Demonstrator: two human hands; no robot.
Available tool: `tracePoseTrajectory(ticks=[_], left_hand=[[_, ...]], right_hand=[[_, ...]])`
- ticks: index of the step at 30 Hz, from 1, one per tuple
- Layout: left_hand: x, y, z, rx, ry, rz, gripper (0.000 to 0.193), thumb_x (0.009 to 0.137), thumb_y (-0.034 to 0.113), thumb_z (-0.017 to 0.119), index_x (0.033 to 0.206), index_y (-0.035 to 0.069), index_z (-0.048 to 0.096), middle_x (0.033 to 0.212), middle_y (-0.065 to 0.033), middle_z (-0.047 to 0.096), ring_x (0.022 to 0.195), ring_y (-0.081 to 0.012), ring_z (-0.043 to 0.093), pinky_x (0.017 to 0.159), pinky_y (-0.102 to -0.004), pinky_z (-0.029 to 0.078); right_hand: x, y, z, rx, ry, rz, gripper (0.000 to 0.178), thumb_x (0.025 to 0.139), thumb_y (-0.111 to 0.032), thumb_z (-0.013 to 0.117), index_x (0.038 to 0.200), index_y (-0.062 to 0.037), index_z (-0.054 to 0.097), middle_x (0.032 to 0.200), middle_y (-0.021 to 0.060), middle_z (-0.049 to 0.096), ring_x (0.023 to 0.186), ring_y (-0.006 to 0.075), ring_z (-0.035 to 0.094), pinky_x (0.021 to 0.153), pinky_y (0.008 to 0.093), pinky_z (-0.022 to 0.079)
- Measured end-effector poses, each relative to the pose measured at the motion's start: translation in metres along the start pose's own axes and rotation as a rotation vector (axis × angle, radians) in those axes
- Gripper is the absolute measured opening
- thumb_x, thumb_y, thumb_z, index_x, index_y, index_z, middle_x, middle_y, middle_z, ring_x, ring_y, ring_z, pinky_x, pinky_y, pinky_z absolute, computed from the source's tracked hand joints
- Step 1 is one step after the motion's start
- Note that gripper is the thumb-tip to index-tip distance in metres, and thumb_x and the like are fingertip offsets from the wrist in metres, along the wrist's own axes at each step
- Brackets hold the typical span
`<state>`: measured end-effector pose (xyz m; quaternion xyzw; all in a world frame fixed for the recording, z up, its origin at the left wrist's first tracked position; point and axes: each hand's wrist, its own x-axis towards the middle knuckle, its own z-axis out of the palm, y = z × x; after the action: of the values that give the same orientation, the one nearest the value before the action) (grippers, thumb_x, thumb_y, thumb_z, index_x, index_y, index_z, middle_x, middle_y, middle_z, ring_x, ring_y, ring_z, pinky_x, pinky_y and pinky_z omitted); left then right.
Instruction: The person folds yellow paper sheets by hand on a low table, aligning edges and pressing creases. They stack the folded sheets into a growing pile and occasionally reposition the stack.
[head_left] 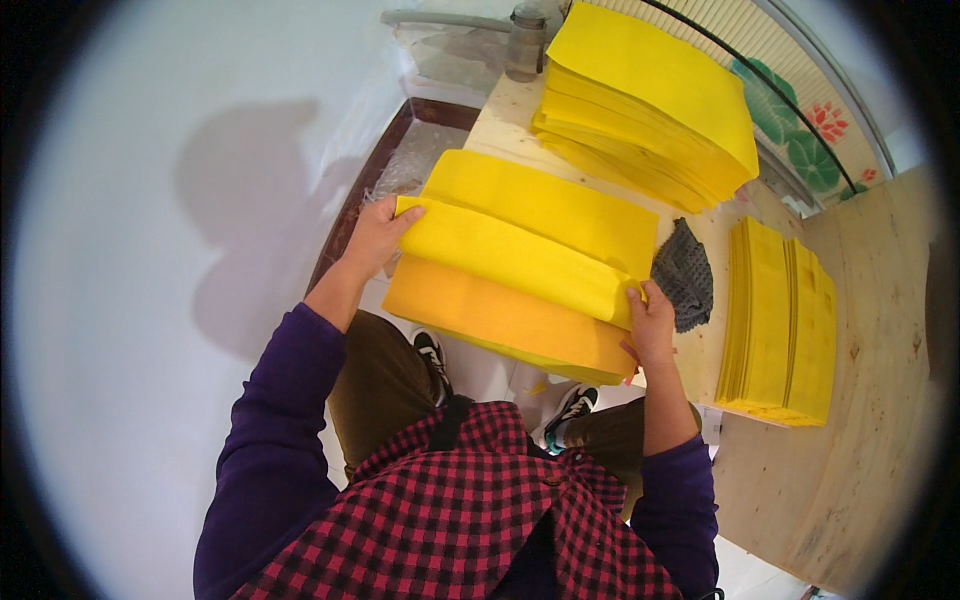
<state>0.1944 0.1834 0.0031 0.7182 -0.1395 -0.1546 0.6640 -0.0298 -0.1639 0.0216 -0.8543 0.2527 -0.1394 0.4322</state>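
Observation:
My left hand (378,238) grips the left end of a yellow paper sheet (515,256), thumb on top. At the right end of the same strip, my right hand (652,322) pinches its edge. Behind this raised strip lies a flat yellow panel (550,205); whether the two are one folded sheet I cannot tell. Nearer to me, under the held strip, an orange-yellow panel (505,308) slopes down past the table's front edge. A dark grey textured cloth (684,276) lies just beyond my right hand. Small reddish bits show beside my right wrist.
On the wooden table (500,118), a tall stack of yellow sheets (655,95) stands at the back. Two narrower yellow stacks (758,315) sit side by side at the right. A dark translucent jar (526,45) is at the far corner. A white wall (120,300) rises on the left.

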Motion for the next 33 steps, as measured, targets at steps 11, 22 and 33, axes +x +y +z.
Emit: tracePoseTrajectory(ticks=[11,22,33], left_hand=[[0.000,-0.033,-0.002,0.513,0.075,0.152,0.026,0.087,0.023,0.067,0.094,-0.002,0.064,0.082,-0.0156,0.066,0.073,-0.0233,0.063,0.067,-0.0347,0.048],[-0.017,-0.019,0.003,0.548,0.154,0.123,0.023,0.085,0.020,0.069,0.094,-0.001,0.065,0.081,-0.0159,0.067,0.072,-0.0262,0.065,0.066,-0.0353,0.048],[-0.021,-0.013,0.010,0.526,0.171,0.120,0.023,0.084,0.018,0.069,0.097,-0.001,0.065,0.082,-0.0156,0.069,0.074,-0.0243,0.067,0.067,-0.0343,0.049]], right_hand=[[0.000,-0.008,0.001,-0.172,0.055,-0.043,0.023,0.091,-0.021,0.060,0.099,0.0013,0.061,0.068,0.0136,0.061,0.048,0.0227,0.058,0.038,0.0338,0.046],[0.002,0.004,0.001,-0.142,0.094,0.078,0.027,0.082,-0.025,0.070,0.087,0.0003,0.060,0.069,0.0133,0.060,0.057,0.0258,0.058,0.054,0.0372,0.047],[0.002,-0.006,0.001,-0.249,0.102,0.144,0.031,0.080,-0.029,0.072,0.084,-0.0009,0.059,0.071,0.0131,0.061,0.061,0.0267,0.060,0.059,0.0375,0.047]])
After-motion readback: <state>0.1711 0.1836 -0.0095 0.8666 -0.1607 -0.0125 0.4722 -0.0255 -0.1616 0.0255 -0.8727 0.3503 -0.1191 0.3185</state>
